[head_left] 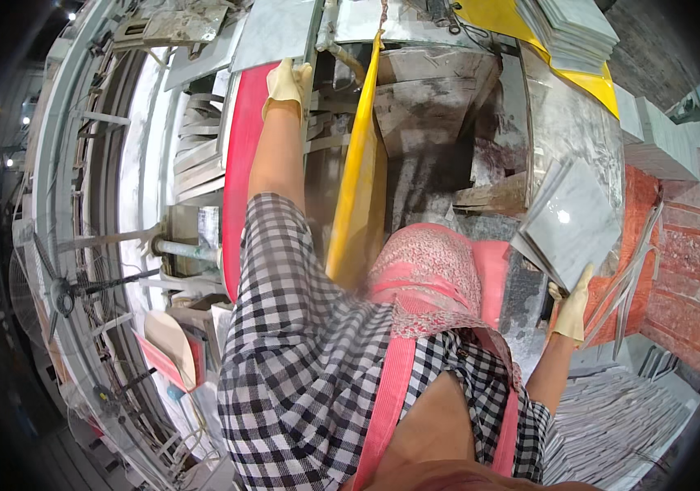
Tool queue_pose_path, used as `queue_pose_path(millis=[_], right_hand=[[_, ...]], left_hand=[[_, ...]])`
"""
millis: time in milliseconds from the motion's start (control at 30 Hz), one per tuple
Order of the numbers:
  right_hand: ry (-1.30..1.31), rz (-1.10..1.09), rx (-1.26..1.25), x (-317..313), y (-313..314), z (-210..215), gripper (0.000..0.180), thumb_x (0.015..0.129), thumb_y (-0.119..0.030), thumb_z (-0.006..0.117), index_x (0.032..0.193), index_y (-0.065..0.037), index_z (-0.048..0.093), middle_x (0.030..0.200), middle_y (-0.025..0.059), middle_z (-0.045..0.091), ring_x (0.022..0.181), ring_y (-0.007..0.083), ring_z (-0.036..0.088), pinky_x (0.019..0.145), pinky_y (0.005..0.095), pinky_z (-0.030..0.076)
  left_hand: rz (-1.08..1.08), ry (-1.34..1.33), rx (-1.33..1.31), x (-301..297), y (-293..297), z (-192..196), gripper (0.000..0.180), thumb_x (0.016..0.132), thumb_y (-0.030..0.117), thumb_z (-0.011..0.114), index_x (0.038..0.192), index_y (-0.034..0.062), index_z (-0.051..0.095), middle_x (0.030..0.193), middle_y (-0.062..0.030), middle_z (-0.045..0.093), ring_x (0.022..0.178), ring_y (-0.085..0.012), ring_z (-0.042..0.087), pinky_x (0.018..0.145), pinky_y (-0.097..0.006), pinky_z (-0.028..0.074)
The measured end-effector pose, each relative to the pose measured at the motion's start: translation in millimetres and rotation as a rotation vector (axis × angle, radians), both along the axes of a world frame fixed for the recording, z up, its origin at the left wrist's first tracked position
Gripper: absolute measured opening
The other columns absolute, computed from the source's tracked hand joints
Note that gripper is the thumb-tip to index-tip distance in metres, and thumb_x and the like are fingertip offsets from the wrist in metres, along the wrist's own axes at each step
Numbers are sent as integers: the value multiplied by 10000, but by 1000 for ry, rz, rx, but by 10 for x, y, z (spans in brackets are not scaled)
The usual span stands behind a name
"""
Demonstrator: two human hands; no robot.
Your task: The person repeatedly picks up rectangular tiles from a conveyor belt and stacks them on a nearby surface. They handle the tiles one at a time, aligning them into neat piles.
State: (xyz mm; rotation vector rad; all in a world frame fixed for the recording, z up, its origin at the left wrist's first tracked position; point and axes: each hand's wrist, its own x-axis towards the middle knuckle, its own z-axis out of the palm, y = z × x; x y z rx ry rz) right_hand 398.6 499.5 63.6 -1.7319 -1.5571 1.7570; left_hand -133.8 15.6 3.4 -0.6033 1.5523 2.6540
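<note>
Tiles (572, 214), grey and marbled, form a small tilted stack on the right, held at their near edge by the gloved fingers of the right hand (573, 307). Far to the left, the left hand (287, 85), also gloved, is at the near edge of a pale slab (276, 33); whether its fingers close on it, I cannot tell. Beside that hand runs a red strip (244, 180), with a yellow sheet (356, 188) to its right. An orange sheet (641, 221) lies right of the held stack. Far right is another pile of tiles (571, 37); on the left, a fan (62, 296).
</note>
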Motion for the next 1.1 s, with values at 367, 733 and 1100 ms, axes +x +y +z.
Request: queue_pose_path(millis=[367, 733, 1100], right_hand=[[81, -95, -58, 194, 278, -255, 756, 909, -720, 615, 1261, -52, 571, 855, 126, 659, 512, 229, 550, 420, 313, 403], [90, -49, 10, -33, 310, -147, 765, 973, -654, 558, 1379, -6, 587, 1168, 157, 717, 885, 288, 712, 766, 415, 603], [210, -120, 19, -65, 274, -317, 824, 1006, -716, 376, 1431, -27, 536, 1238, 174, 685, 1000, 257, 726, 656, 364, 654]], left_hand=[[268, -485, 191, -664, 257, -176, 359, 887, 468, 634, 836, 118, 576, 713, -51, 566, 562, -184, 557, 543, -393, 475], [-501, 106, -101, -1449, -716, -377, 461, 1075, 316, 360, 1363, -15, 499, 991, -108, 585, 930, -275, 601, 841, -401, 520], [-916, -163, 98, 1710, 1540, 947, 245, 969, 298, 693, 832, 119, 598, 556, 16, 471, 380, -81, 303, 406, -257, 198]])
